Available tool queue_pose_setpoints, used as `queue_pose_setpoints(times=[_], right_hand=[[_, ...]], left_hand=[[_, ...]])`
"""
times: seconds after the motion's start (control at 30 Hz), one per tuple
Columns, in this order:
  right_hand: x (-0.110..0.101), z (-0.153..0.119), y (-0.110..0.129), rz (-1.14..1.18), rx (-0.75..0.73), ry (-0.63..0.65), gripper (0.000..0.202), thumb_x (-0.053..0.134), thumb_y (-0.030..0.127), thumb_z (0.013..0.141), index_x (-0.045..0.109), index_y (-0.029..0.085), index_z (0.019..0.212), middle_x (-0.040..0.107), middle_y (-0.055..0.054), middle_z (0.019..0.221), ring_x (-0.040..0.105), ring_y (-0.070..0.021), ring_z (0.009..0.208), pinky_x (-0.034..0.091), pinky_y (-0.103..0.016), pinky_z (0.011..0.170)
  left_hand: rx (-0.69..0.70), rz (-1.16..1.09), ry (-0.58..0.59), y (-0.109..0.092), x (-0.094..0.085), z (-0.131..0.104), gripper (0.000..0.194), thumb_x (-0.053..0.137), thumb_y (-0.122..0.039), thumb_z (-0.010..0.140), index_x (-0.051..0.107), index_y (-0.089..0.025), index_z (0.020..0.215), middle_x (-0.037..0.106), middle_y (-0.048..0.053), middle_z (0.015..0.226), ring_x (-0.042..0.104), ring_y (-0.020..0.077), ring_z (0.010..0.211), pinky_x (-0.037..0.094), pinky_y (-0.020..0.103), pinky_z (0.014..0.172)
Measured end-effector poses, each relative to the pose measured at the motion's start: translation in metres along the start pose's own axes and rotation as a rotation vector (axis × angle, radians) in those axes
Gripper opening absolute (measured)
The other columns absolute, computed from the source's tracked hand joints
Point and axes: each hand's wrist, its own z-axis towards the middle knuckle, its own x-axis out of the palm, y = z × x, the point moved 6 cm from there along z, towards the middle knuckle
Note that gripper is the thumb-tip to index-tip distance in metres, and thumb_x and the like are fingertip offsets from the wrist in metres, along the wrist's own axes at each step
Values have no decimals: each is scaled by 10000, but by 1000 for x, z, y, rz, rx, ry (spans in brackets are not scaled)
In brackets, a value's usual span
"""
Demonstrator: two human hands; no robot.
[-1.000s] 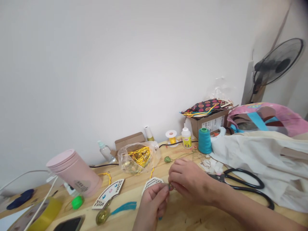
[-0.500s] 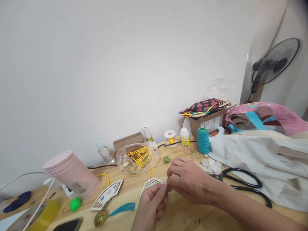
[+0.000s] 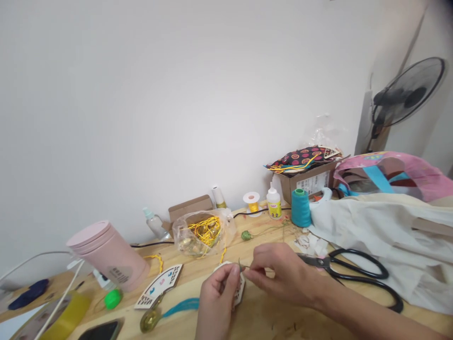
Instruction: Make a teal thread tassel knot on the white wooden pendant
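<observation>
My left hand [image 3: 219,295] is closed, thumb and forefinger pinching a small bundle of thread [image 3: 240,264] whose dull blue-green tip sticks up. Its lower part is hidden by my fingers. Close on the right, my right hand [image 3: 278,271] is closed in a pinch on a thin thread beside that bundle. Partly behind my left hand lies a pale cut-out wooden plaque [image 3: 240,290] with a yellow cord [image 3: 222,255]. To the left are a fan-shaped plaque [image 3: 160,286], a gold ornament [image 3: 150,319] and its teal tassel [image 3: 181,306].
Black-handled scissors [image 3: 357,267] lie right of my right hand. Behind are a small green thread ball [image 3: 246,235], a teal spool [image 3: 300,208], a glue bottle [image 3: 273,203] and a bag of yellow cords [image 3: 203,231]. A pink tumbler [image 3: 109,255] and phone [image 3: 101,330] are left.
My right hand has lowered slightly and its fingers have drawn into a clearer pinch. The thread tip now shows above my left fingertips. The view has shifted a little.
</observation>
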Motion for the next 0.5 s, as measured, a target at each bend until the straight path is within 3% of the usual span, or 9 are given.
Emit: queue_pose_setpoints(times=[0.1, 0.23, 0.4, 0.5], right_hand=[[15, -1, -2, 61, 63, 94, 218, 513, 278, 787, 613, 171, 625, 528, 29, 563, 447, -75, 522, 275, -191, 497], [26, 0, -11, 277, 183, 67, 271, 488, 321, 807, 636, 154, 652, 481, 34, 559, 413, -72, 521, 277, -176, 477], [23, 4, -17, 551, 222, -4, 233, 511, 303, 798, 683, 153, 840, 580, -8, 673, 479, -109, 623, 345, -195, 551], [20, 4, -19, 617, 239, -37, 206, 551, 286, 770, 702, 157, 825, 609, -29, 681, 508, -132, 642, 368, -219, 578]], left_hand=[[33, 26, -12, -4, -1, 0, 281, 607, -415, 673, 645, -143, 735, 585, 7, 635, 495, 129, 637, 392, 213, 598], [65, 50, 11, -7, 1, 1, 282, 597, -408, 683, 662, -152, 781, 600, 14, 660, 517, 149, 675, 407, 235, 653], [60, 104, 31, -4, 1, 1, 307, 585, -430, 687, 657, -147, 781, 535, -4, 612, 467, 123, 626, 371, 208, 587], [67, 149, 35, -4, 2, 1, 320, 583, -449, 681, 643, -138, 732, 471, -20, 568, 396, 96, 557, 323, 193, 522]])
